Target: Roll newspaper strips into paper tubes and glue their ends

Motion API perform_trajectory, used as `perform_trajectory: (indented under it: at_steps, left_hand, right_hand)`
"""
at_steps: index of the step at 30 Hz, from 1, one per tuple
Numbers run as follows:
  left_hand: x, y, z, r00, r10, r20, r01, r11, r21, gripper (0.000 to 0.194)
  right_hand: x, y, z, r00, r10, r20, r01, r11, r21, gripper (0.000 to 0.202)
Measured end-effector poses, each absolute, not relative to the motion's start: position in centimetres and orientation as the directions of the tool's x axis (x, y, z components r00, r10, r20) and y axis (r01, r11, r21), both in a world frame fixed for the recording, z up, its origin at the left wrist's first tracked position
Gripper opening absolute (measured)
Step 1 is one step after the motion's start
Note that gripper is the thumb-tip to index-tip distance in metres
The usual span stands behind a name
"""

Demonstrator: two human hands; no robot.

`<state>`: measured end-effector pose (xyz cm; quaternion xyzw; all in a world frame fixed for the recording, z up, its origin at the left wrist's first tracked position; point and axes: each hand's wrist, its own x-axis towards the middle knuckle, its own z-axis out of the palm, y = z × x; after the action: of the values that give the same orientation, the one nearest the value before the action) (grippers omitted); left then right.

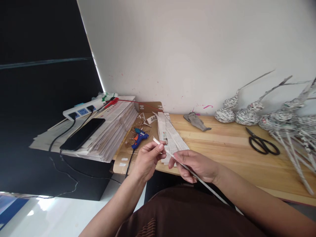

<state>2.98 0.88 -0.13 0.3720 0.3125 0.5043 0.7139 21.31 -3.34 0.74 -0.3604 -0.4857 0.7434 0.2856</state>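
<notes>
A thin rolled newspaper tube [208, 187] runs slantwise between my hands, above the table's front edge and my lap. My left hand [150, 158] pinches it near its upper end, which sticks out past the thumb. Lower along the tube, my right hand [195, 163] has thumb and fingers closed round it. Just behind the hands lie flat newspaper strips [171, 131], partly hidden by them. A blue hot glue gun [140, 140] rests on a piece of cardboard [123, 161] left of the strips.
On the left, a newspaper stack [118, 126] carries a black phone [83, 134] and a power strip [82, 110] with cords. Black scissors [263, 143], a grey cloth [197, 121] and several woven paper gourds [224, 115] stand or lie on the wooden table [222, 141] to the right.
</notes>
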Motion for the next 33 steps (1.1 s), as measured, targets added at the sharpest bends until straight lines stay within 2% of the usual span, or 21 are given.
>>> perform_trajectory:
  at_steps: [3,6,8,10,12,14,16,20,22,33]
  left_hand:
    - [3.0,0.9,-0.2,0.229,0.969,-0.090,-0.497,0.196,0.846,0.017]
    - [3.0,0.9,-0.3,0.214,0.972,-0.097,-0.488,0.192,0.852,0.019]
    - [2.9,0.8,-0.4,0.233,0.968,-0.095,-0.481,0.200,0.854,0.019]
    - [2.8,0.7,-0.4,0.258,0.962,-0.089,-0.477,0.207,0.854,0.017]
    - [2.7,0.6,-0.4,0.281,0.956,-0.080,-0.474,0.210,0.855,0.015]
    - [2.6,0.6,-0.4,0.286,0.955,-0.078,-0.472,0.212,0.856,0.016]
    - [2.5,0.6,-0.4,0.263,0.961,-0.085,-0.479,0.207,0.853,0.018]
    - [2.3,0.6,-0.4,0.205,0.974,-0.094,-0.503,0.188,0.844,0.021]
    - [2.2,0.7,-0.4,0.202,0.975,-0.090,-0.508,0.183,0.842,0.021]
    - [0.7,0.5,-0.2,0.216,0.973,-0.080,-0.556,0.190,0.809,0.013]
  right_hand:
    - [21.1,-4.1,1.1,-0.355,0.917,-0.181,0.165,-0.129,-0.978,0.039]
    - [21.1,-4.4,1.2,-0.303,0.942,-0.145,0.268,-0.062,-0.962,0.043]
    - [21.3,-4.3,1.1,-0.352,0.914,-0.201,0.205,-0.135,-0.969,0.046]
    - [21.6,-4.0,0.9,-0.438,0.861,-0.259,0.065,-0.258,-0.964,0.044]
    - [21.9,-3.7,0.7,-0.540,0.792,-0.285,-0.077,-0.384,-0.920,0.042]
    - [22.0,-3.5,0.6,-0.605,0.743,-0.287,-0.138,-0.453,-0.881,0.041]
    - [21.9,-3.4,0.7,-0.593,0.752,-0.288,-0.102,-0.425,-0.899,0.042]
    - [21.5,-3.5,1.0,-0.479,0.835,-0.271,0.093,-0.258,-0.962,0.044]
    - [21.2,-3.4,1.2,-0.479,0.827,-0.295,0.124,-0.269,-0.955,0.046]
    - [19.6,-2.0,0.8,-0.607,0.732,-0.310,-0.026,-0.408,-0.912,0.043]
